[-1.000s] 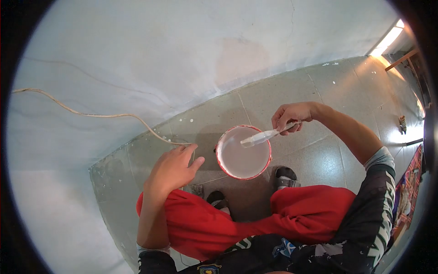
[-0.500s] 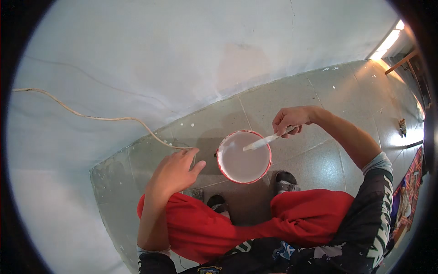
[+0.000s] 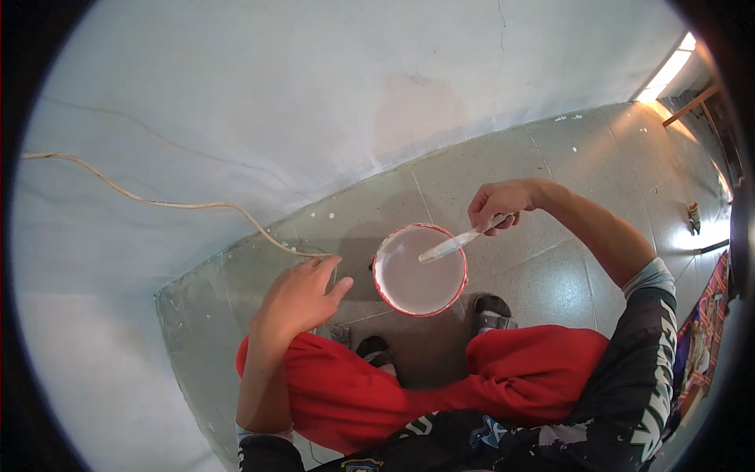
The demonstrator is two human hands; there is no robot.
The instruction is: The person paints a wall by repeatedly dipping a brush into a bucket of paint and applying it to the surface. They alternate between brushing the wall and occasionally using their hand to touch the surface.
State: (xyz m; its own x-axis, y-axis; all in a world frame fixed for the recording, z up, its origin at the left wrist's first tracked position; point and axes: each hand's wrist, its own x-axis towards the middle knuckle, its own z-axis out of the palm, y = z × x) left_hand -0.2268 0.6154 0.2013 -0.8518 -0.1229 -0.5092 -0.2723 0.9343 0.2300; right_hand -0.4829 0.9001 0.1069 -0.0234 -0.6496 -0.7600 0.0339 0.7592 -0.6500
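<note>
My right hand [image 3: 500,208] is closed around the handle of a paintbrush [image 3: 460,242]. The brush's pale, paint-coated end points left and hangs over a bucket [image 3: 465,277] with a paint-smeared red rim. Whitish paint [image 3: 419,279] lies inside it. On the other side, my left hand [image 3: 303,297] is held above my left knee, with the thumb spread away from the fingers. Its fingertips overlap the end of a beige cable [image 3: 208,205] in this view, and part of the cable is hidden behind the hand.
A pale wall [image 3: 259,94], with a pinkish patch [image 3: 417,114] low down, meets the grey tiled floor [image 3: 550,267]. White paint drops dot the tiles. My sandalled feet [image 3: 492,311] flank the bucket's near side. Patterned fabric [image 3: 710,318] lies at the far right.
</note>
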